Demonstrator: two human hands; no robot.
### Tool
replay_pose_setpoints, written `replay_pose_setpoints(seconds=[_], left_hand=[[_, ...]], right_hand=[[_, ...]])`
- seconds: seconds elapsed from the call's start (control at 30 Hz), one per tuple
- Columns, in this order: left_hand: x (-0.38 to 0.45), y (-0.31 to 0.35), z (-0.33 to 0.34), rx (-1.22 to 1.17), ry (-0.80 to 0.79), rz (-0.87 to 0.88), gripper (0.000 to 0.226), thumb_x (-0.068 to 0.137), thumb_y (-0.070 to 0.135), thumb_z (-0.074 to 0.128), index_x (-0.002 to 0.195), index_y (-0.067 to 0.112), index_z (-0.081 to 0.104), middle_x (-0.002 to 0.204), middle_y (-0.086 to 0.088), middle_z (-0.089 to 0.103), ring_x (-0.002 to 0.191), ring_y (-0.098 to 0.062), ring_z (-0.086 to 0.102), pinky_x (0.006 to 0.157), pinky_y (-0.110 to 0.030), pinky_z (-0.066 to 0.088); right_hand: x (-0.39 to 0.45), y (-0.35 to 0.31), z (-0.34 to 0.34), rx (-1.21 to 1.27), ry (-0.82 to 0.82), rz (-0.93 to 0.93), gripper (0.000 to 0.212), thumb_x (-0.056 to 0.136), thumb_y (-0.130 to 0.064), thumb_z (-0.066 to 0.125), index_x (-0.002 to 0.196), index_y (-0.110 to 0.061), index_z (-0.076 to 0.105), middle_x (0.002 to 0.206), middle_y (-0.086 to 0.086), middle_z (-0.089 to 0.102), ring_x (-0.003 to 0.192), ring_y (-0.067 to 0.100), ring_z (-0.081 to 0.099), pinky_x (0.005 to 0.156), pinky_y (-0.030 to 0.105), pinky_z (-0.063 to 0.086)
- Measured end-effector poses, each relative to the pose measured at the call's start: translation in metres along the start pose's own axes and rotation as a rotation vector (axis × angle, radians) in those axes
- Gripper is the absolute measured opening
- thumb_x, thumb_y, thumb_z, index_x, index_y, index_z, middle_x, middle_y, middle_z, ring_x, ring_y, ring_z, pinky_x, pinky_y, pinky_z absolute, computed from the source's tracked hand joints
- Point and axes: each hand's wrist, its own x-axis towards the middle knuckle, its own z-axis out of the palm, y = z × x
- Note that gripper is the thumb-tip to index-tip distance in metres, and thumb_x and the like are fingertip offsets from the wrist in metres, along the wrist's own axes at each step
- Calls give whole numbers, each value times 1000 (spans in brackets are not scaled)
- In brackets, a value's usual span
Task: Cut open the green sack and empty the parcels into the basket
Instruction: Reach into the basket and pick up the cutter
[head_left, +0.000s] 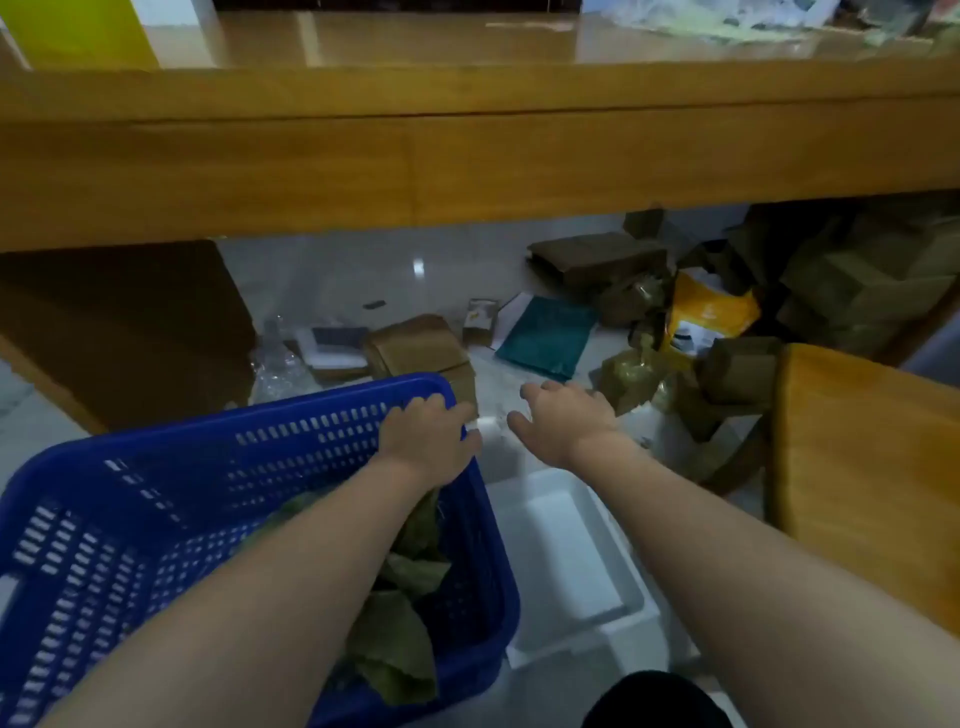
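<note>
My blue basket (156, 519) sits tilted at the left with crumpled green sack (395, 639) material lying inside it. My left hand (428, 439) is curled over its far rim, I judge to steady or drag it. To its right my right hand (563, 423) reaches out with fingers spread, holding nothing, toward parcels (421, 345) strewn on the floor (332, 275).

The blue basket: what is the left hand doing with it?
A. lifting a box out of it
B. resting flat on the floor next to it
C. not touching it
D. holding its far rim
D: the left hand is curled over the far rim of the blue basket, while the right hand is spread open beside it, holding nothing.
</note>
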Motion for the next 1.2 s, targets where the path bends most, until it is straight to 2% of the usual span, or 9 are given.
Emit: replay_pose_setpoints(seconds=[0.33,0.5,0.57,0.67,0.77,0.9,1.03,1.1,1.2], left_hand=[[50,7,88,-24,-273,-127,57,99,55,24,152,36,15,151,-8,29,129,-33,42,100,-47,38],[73,16,119,-93,-295,-216,52,100,42,34,146,23,22,135,-14,41,113,-33,52,89,-42,47],[79,23,129,-221,-236,-283,35,98,33,39,131,19,35,120,-15,48,101,-33,55,78,-39,49],[85,36,140,-373,-78,-430,18,92,19,47,110,14,45,113,-17,50,91,-34,56,65,-37,44],[86,41,150,-369,40,-470,18,90,15,49,108,15,48,110,-16,51,86,-34,55,62,-37,44],[89,38,156,-367,88,-475,15,89,15,49,104,17,48,110,-14,50,80,-30,50,61,-35,39],[87,39,154,-380,112,-444,11,88,16,50,98,17,46,108,-13,50,80,-30,51,61,-36,38],[87,39,153,-394,132,-444,17,88,16,49,105,16,50,109,-13,51,83,-31,52,62,-36,35],[87,38,155,-394,125,-437,27,90,19,50,117,18,52,113,-10,50,87,-31,53,65,-38,35]], right_hand=[[35,25,95,32,-199,22,44,103,-41,30,134,-16,48,133,10,56,120,30,52,93,40,40],[51,39,146,72,-261,51,41,102,-38,31,129,-14,51,130,9,58,118,29,54,87,38,39],[58,42,168,95,-298,65,41,102,-37,31,128,-14,51,129,9,58,117,29,54,85,37,37],[69,42,203,128,-335,95,39,103,-36,31,126,-12,51,125,9,59,114,29,55,81,35,35],[81,39,240,182,-378,132,37,103,-35,34,125,-11,51,124,9,59,113,29,56,78,33,36],[95,32,301,331,-473,190,40,102,-37,38,129,-11,48,131,11,57,117,30,55,80,32,40],[98,30,347,504,-525,278,51,101,-42,40,136,-5,44,140,18,51,126,33,51,97,37,42],[98,29,363,566,-546,332,55,101,-43,41,137,-1,41,142,21,49,128,35,49,101,40,41],[105,20,381,627,-544,361,54,100,-40,45,135,1,42,139,23,50,124,36,53,96,40,44]])
